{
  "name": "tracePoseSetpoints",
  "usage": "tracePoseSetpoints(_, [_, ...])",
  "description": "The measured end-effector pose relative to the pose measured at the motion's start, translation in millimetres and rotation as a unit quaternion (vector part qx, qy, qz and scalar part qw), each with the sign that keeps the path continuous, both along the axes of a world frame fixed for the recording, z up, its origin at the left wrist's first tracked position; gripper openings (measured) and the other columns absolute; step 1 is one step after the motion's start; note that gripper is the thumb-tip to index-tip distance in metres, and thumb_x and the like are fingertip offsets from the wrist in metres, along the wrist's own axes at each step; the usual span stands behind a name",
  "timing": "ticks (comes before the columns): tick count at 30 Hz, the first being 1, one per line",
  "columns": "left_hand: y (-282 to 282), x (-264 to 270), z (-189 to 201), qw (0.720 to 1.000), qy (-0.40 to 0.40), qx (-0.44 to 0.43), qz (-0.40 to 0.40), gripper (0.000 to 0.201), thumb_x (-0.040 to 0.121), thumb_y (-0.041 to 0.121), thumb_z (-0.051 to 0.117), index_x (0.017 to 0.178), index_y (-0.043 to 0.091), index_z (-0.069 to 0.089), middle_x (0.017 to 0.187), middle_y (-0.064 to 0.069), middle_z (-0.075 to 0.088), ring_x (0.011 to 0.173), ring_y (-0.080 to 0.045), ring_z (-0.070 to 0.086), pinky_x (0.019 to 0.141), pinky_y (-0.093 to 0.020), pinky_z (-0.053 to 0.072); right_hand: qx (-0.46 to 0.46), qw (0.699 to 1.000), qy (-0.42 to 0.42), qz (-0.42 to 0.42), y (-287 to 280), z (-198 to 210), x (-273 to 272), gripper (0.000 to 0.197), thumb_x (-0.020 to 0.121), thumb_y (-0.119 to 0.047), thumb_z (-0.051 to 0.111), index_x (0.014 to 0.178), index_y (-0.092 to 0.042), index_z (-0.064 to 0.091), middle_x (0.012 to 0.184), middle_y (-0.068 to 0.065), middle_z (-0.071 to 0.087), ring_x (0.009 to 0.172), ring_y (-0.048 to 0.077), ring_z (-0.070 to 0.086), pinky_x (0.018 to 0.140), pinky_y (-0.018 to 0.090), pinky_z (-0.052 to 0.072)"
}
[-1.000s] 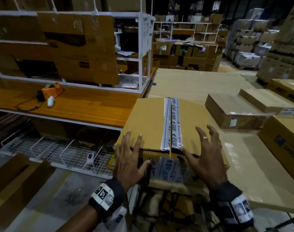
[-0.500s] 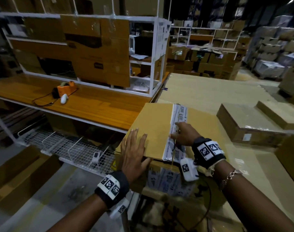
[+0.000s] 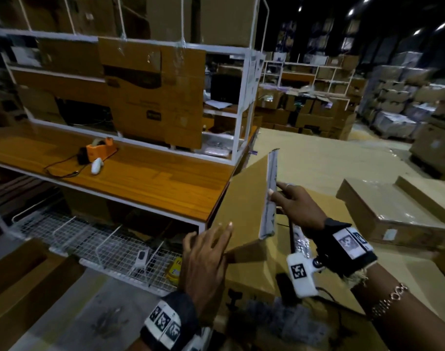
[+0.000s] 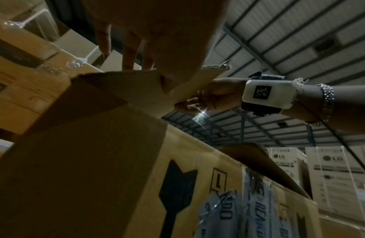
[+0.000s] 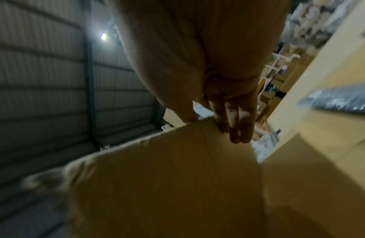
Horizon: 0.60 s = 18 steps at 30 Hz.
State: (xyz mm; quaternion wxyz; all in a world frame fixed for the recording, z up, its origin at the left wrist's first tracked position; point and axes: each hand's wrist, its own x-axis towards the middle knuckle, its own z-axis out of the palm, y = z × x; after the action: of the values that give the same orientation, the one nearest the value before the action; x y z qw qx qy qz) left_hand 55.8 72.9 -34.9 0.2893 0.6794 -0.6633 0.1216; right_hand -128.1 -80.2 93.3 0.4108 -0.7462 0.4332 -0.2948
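- Cardboard box (image 3: 251, 277) stands just off the right end of the wooden tabletop (image 3: 153, 183), close in front of the person. What carries it is hidden.
- Its left flap (image 3: 244, 198) is tilted up on its fold, roughly halfway to upright, so the step in hand looks like opening the top.
- The right hand (image 3: 299, 209) pinches the flap's free edge, thumb on one face and fingers (image 5: 238, 127) on the other, right at the strip of cut tape (image 3: 270, 196).
- The left hand (image 3: 206, 262) is spread flat with straight fingers against the flap's outer face, near the box's near-left corner. It holds nothing.
- To do this well, I would swing the flap about its crease rather than pull it sideways, and keep the flat palm steadying the box so it does not slide or tip.
- Pinching nearer the middle of the edge should spread the load, since a corner pull could bend or tear the board.
- The tape may catch where it runs down the front panel, so a slow peel looks safer than a jerk.
- The board is plain brown corrugated card, matt and stiff, with a ragged, fuzzy cut edge showing in the wrist views.
- The tape is glossy, printed and wrinkled. Black handling marks are printed on the front panel.
- An orange tape dispenser (image 3: 101, 148) sits near the tabletop's far edge. Flat cartons (image 3: 393, 219) under shiny film lie well off to the right.
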Motion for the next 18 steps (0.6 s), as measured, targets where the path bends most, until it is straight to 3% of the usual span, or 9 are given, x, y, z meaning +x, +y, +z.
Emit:
tracePoseSetpoints(3, [9.4,14.7,2.3,0.999,0.020,-0.041,-0.004,0.065,0.096,0.029,0.053,0.157,0.026,0.033,0.143,0.001,0.055,0.125,-0.019,0.057,0.096,-0.039,0.039,0.032,0.996,-0.079,0.018,8.9,5.0,32.2,0.065,0.104,-0.047,0.045,0.159,-0.026,0.020,0.143,0.008,0.055,0.112,0.019,0.066,0.092,0.036,0.056])
tracePoseSetpoints(5, [15.3,22.2,5.9,0.998,0.027,-0.055,0.028,0.067,0.098,0.038,0.047,0.160,0.022,0.025,0.151,-0.005,0.047,0.132,-0.024,0.053,0.099,-0.043,0.039,0.048,0.991,-0.123,0.020,16.5,4.0,55.8,0.064,0.103,-0.055,0.041,0.159,-0.034,0.017,0.152,-0.002,0.046,0.114,0.016,0.064,0.096,0.040,0.055])
tracePoseSetpoints(8, [24.9,30.7,8.1,0.993,0.027,-0.070,0.092,0.094,0.088,0.044,0.069,0.161,0.015,0.017,0.162,-0.018,0.028,0.146,-0.035,0.036,0.109,-0.053,0.031,0.038,0.988,-0.146,0.023,22.6,2.3,90.6,0.060,0.100,-0.064,0.035,0.155,-0.041,0.027,0.158,-0.004,0.038,0.113,0.015,0.064,0.100,0.045,0.053])
tracePoseSetpoints(10, [31.0,34.8,6.0,0.990,0.004,-0.094,0.109,0.097,0.085,0.041,0.076,0.159,0.011,0.022,0.161,-0.023,0.027,0.149,-0.039,0.029,0.113,-0.060,0.030,0.035,0.989,-0.139,0.028,23.2,-0.8,110.7,0.047,0.103,-0.059,0.032,0.147,-0.042,0.039,0.153,-0.004,0.044,0.114,0.018,0.063,0.098,0.044,0.053])
tracePoseSetpoints(13, [34.9,43.1,0.0,0.983,-0.045,-0.134,0.118,0.086,0.086,0.032,0.079,0.156,0.012,0.033,0.161,-0.020,0.030,0.151,-0.036,0.026,0.115,-0.064,0.029,0.040,0.994,-0.092,0.032,18.9,-12.1,135.6,0.055,0.104,-0.053,0.036,0.156,-0.039,0.026,0.159,-0.004,0.036,0.120,0.025,0.059,0.097,0.043,0.052])
tracePoseSetpoints(16, [36.1,50.7,-4.2,0.986,-0.101,-0.092,0.094,0.063,0.095,0.014,0.055,0.155,0.013,0.037,0.166,-0.014,0.023,0.153,-0.032,0.021,0.120,-0.065,0.015,0.047,0.997,-0.034,0.044,4.1,-31.6,155.5,0.057,0.105,-0.045,0.041,0.158,-0.032,0.024,0.162,-0.002,0.030,0.133,0.029,0.051,0.104,0.046,0.047])
tracePoseSetpoints(18, [35.5,59.3,-4.6,0.992,-0.092,-0.020,0.083,0.064,0.090,0.016,0.046,0.153,0.010,0.040,0.166,-0.015,0.021,0.154,-0.034,0.016,0.120,-0.065,0.000,0.025,0.997,0.031,0.063,-11.0,-48.3,166.7,0.056,0.106,-0.037,0.045,0.158,-0.024,0.027,0.162,0.002,0.030,0.141,0.026,0.043,0.111,0.046,0.042])
